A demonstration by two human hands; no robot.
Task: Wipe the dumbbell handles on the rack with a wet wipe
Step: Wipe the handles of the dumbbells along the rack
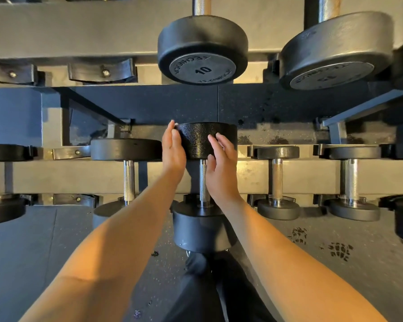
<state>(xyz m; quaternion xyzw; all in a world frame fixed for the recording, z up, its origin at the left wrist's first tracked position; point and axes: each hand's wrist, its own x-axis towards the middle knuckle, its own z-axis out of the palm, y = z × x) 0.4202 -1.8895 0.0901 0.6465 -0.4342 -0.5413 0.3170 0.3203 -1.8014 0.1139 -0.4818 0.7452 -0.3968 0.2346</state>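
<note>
A black dumbbell lies across the lower tier of the rack (254,175), with its knurled steel handle (203,180) running away from me. Both hands are on its far head (200,140). My left hand (173,149) lies flat against the head's left side with straight fingers. My right hand (221,163) rests on its right front, fingers lightly bent over the rubber and the palm beside the handle. The near head (200,231) hangs over the floor. I see no wet wipe, only a small pale speck at my left fingertips.
More dumbbells sit on the lower tier: one to the left (129,180) and two to the right (277,180) (350,180). Above hang a dumbbell marked 10 (203,49) and a bigger one (335,52), beside empty cradles (102,70). Shoe prints (340,251) mark the rubber floor.
</note>
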